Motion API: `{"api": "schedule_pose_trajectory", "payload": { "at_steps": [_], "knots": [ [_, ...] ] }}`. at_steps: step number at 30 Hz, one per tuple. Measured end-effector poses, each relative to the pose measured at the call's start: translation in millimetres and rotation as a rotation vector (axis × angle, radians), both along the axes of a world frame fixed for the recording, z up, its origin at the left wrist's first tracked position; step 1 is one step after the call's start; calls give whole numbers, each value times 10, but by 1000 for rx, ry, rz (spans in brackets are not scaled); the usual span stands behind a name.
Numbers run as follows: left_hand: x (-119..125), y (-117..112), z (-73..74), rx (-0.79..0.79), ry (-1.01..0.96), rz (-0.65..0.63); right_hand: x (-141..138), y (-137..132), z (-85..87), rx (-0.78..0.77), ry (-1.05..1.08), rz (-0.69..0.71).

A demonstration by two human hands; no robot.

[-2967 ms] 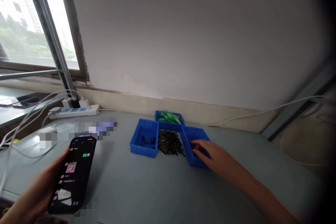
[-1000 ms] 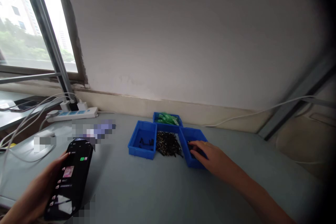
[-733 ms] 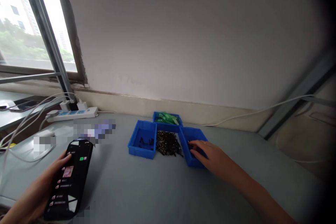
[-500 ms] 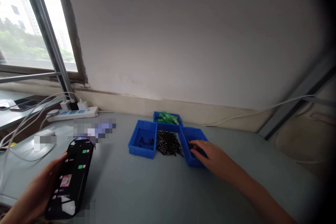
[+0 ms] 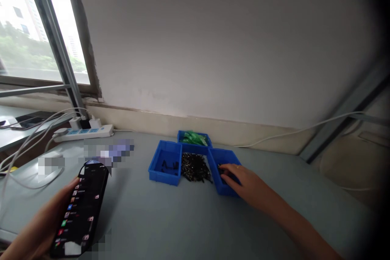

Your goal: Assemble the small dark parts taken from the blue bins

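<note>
My left hand (image 5: 39, 223) grips a black phone (image 5: 81, 209) with a lit screen, low at the left above the grey table (image 5: 183, 219). My right hand (image 5: 243, 183) rests in the right blue bin (image 5: 221, 160), fingers spread among small black parts. A heap of small black parts (image 5: 195, 167) lies on the table between this bin and the left blue bin (image 5: 164, 164), which holds a few black pieces. A third blue bin (image 5: 195, 140) behind them holds green parts.
A white power strip (image 5: 83, 132) with plugs and white cables (image 5: 27, 138) sits at the back left by the window. A white cable (image 5: 304, 130) runs along the wall at the right. Another desk with a phone (image 5: 27, 121) is at far left.
The phone screen shows different content, now a list of small icons. My left hand has shifted the phone slightly. My right hand stays in the right bin.
</note>
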State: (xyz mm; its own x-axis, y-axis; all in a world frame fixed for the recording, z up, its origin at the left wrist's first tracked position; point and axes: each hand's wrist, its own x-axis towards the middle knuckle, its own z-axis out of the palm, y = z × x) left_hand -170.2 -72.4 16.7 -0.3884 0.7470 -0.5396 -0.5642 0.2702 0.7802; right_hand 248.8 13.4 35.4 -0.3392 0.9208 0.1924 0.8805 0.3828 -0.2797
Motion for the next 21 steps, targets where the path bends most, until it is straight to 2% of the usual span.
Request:
{"api": "schedule_pose_trajectory", "payload": {
  "at_steps": [5,11,14,21],
  "knots": [
    [-54,6,-5,34,6,-31,2,-10,-6,7,-6,-10],
    [-100,-1,-81,72,125,-81,8,-14,-9,16,-13,-5],
    [-70,3,-59,51,144,-73,4,-19,1,17,-9,-3],
    [-23,22,32,57,33,-15,7,-15,-9,12,12,-9]
  ]
}}
